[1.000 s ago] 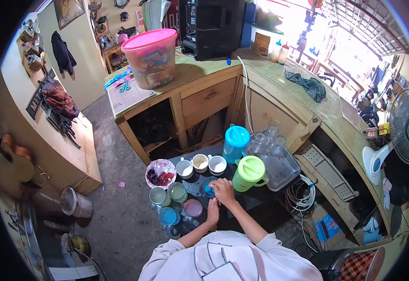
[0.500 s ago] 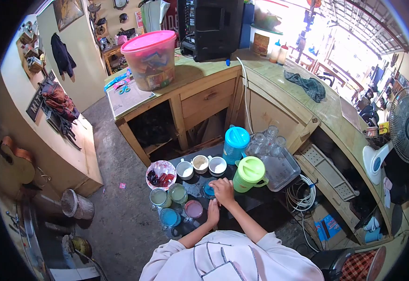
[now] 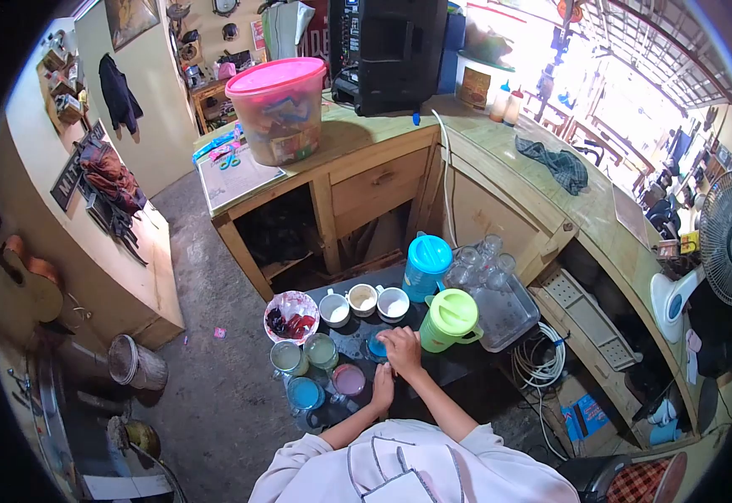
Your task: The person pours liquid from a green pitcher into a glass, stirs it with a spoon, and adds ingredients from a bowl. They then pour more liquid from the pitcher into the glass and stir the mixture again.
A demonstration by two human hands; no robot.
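Note:
My right hand (image 3: 400, 349) is closed over a glass of blue liquid (image 3: 376, 344), with the fingers bent together at its rim. What they pinch, if anything, is hidden. Close below it, my left hand (image 3: 383, 389) points up beside my right wrist; its fingers are partly covered. To the left stand a cup of pink liquid (image 3: 348, 380), a mug of blue liquid (image 3: 305, 393) and glasses of cloudy pale liquid (image 3: 321, 351). Behind them are white mugs (image 3: 393, 303) with powder in the bottom and a bowl (image 3: 291, 318) of dark and red pieces.
A green lidded pitcher (image 3: 452, 320) stands just right of my right hand, with a blue lidded pitcher (image 3: 427, 267) behind it. A clear tray (image 3: 504, 314) with upturned glasses lies further right, beside coiled white cable (image 3: 540, 362). The wooden counter (image 3: 366, 151) wraps around behind.
The view has shifted slightly, so the whole scene sits a little lower and further right. Both hands stay at the glass of blue liquid, with only a small shift of the right fingers.

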